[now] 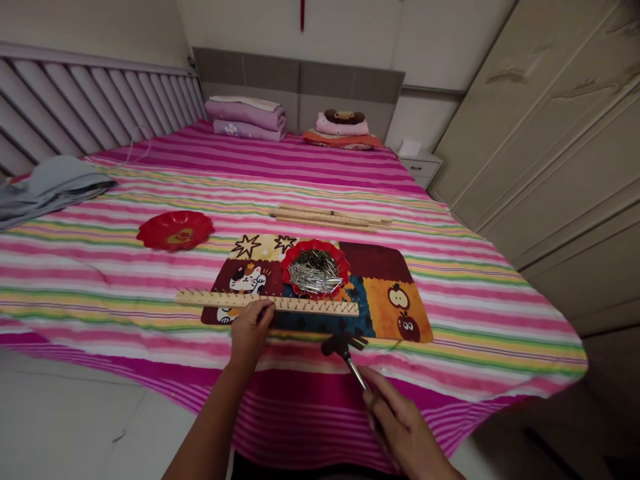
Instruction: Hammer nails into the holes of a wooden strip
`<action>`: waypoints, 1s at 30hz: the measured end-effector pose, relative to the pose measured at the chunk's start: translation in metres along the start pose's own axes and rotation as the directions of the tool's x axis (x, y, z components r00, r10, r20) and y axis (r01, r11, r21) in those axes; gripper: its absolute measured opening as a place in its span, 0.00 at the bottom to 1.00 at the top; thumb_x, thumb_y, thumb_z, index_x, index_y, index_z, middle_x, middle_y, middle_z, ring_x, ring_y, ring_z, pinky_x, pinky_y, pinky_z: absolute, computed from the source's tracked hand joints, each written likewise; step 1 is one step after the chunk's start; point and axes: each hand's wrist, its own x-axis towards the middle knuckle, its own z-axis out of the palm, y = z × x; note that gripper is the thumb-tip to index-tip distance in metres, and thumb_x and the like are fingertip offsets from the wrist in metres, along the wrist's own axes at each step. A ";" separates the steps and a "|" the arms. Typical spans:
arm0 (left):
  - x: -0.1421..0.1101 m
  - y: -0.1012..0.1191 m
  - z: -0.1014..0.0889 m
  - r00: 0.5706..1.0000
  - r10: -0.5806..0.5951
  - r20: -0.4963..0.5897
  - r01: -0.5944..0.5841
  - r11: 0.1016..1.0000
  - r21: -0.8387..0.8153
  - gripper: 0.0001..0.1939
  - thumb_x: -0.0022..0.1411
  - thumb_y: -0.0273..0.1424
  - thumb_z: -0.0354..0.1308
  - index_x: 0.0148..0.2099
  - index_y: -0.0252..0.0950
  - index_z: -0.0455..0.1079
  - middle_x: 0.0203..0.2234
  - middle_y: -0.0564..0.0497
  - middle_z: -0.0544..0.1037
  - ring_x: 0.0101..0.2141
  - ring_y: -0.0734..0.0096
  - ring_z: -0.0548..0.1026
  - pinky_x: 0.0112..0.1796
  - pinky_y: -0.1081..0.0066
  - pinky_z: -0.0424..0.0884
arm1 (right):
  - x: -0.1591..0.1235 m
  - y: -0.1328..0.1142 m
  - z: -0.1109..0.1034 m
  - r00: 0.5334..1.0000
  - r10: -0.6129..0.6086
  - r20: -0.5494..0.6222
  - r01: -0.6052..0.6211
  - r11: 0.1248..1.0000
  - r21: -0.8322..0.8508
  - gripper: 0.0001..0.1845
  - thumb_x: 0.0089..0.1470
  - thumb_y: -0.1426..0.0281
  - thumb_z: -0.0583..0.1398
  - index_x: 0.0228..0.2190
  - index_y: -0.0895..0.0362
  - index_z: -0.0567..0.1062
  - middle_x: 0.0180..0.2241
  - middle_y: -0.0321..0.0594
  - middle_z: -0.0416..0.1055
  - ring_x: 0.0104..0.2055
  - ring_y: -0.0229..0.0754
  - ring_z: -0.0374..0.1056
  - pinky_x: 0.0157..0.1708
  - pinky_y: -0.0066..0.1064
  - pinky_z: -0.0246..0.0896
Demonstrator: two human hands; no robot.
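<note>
A long wooden strip [310, 305] lies across the front of a patterned mat [395, 260], with rows of nails standing up along it. My left hand [253, 327] is closed on the strip near its middle, thumb and fingertips at the front edge; whether a nail is also between them is too small to tell. In my right hand [395, 417] is a claw hammer [350, 353], gripped by its handle, its head raised in front of the strip. Just behind the strip, a red scalloped dish [287, 267] holds a heap of loose nails [315, 273].
Several bare wooden strips [330, 219] lie beyond the mat. Left of it sits a red plate [175, 231] on the striped bedsheet [480, 320]. Grey clothing [60, 183] lies at far left, folded bedding [247, 119] by the headboard, and a wardrobe [545, 133] on the right.
</note>
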 end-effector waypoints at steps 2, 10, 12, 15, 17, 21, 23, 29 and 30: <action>-0.002 -0.002 0.002 0.999 0.031 -0.013 -0.031 0.999 0.010 0.11 0.57 0.38 0.52 0.34 0.39 0.73 0.31 0.51 0.79 0.35 0.69 0.76 0.39 0.71 0.70 | 0.011 -0.030 0.009 0.990 -0.128 0.058 0.132 0.988 -0.075 0.27 0.57 0.55 0.51 0.54 0.55 0.67 0.16 0.27 0.53 0.17 0.32 0.49 0.17 0.24 0.45; -0.005 -0.005 0.004 0.999 0.048 -0.026 -0.047 0.999 0.022 0.10 0.59 0.36 0.51 0.36 0.38 0.72 0.32 0.50 0.79 0.35 0.69 0.75 0.38 0.71 0.70 | 0.065 -0.097 0.052 0.901 -0.403 0.162 0.434 0.850 -0.297 0.21 0.59 0.69 0.49 0.53 0.54 0.67 0.19 0.30 0.62 0.20 0.34 0.57 0.22 0.24 0.54; -0.005 -0.006 0.004 0.999 0.039 -0.021 -0.039 0.999 0.028 0.10 0.59 0.35 0.51 0.36 0.38 0.72 0.32 0.50 0.79 0.35 0.69 0.75 0.38 0.71 0.69 | 0.074 -0.100 0.060 0.880 -0.437 0.184 0.474 0.804 -0.359 0.21 0.58 0.70 0.49 0.52 0.54 0.68 0.22 0.32 0.65 0.22 0.35 0.59 0.25 0.25 0.56; -0.005 -0.007 0.004 1.000 0.029 -0.009 -0.029 0.999 0.025 0.11 0.58 0.35 0.50 0.36 0.38 0.72 0.32 0.50 0.79 0.36 0.68 0.75 0.39 0.71 0.69 | 0.079 -0.101 0.064 0.883 -0.421 0.207 0.469 0.790 -0.395 0.20 0.57 0.71 0.50 0.50 0.55 0.70 0.25 0.36 0.69 0.25 0.36 0.62 0.28 0.26 0.58; -0.005 -0.006 0.005 1.000 0.017 -0.010 -0.017 1.000 0.003 0.11 0.58 0.35 0.50 0.35 0.39 0.72 0.32 0.50 0.79 0.36 0.68 0.75 0.39 0.71 0.69 | 0.074 -0.100 0.060 0.895 -0.393 0.209 0.445 0.807 -0.389 0.20 0.57 0.71 0.50 0.50 0.55 0.70 0.24 0.35 0.69 0.24 0.36 0.62 0.26 0.26 0.58; -0.004 -0.001 0.004 1.000 -0.009 0.014 0.009 0.998 -0.059 0.11 0.57 0.38 0.51 0.35 0.39 0.72 0.32 0.50 0.78 0.35 0.68 0.75 0.39 0.70 0.69 | 0.048 -0.079 0.035 0.923 -0.348 0.162 0.384 0.856 -0.346 0.21 0.60 0.66 0.49 0.52 0.55 0.69 0.19 0.32 0.64 0.20 0.34 0.58 0.21 0.24 0.55; -0.004 0.000 -0.002 0.999 -0.025 0.021 0.026 0.998 -0.064 0.12 0.55 0.39 0.53 0.37 0.39 0.72 0.33 0.50 0.78 0.34 0.68 0.74 0.38 0.69 0.70 | 0.034 -0.056 0.015 0.946 -0.309 0.096 0.322 0.883 -0.341 0.23 0.59 0.62 0.49 0.53 0.56 0.68 0.17 0.31 0.64 0.18 0.34 0.57 0.19 0.23 0.54; 0.011 -0.033 -0.054 0.881 -0.291 -0.374 0.335 0.940 0.058 0.15 0.52 0.40 0.53 0.37 0.36 0.71 0.31 0.49 0.74 0.32 0.66 0.71 0.40 0.65 0.69 | -0.005 0.027 -0.046 0.963 -0.137 -0.232 0.070 0.959 -0.275 0.26 0.50 0.55 0.57 0.48 0.53 0.75 0.40 0.43 0.77 0.44 0.48 0.72 0.39 0.30 0.68; 0.016 -0.042 -0.065 0.827 -0.347 -0.442 0.400 0.916 0.030 0.17 0.52 0.39 0.52 0.39 0.35 0.71 0.33 0.48 0.74 0.33 0.66 0.71 0.41 0.64 0.69 | -0.010 0.039 -0.053 0.952 -0.095 -0.290 0.026 0.972 -0.235 0.26 0.48 0.55 0.58 0.47 0.52 0.76 0.42 0.43 0.77 0.46 0.49 0.71 0.41 0.30 0.68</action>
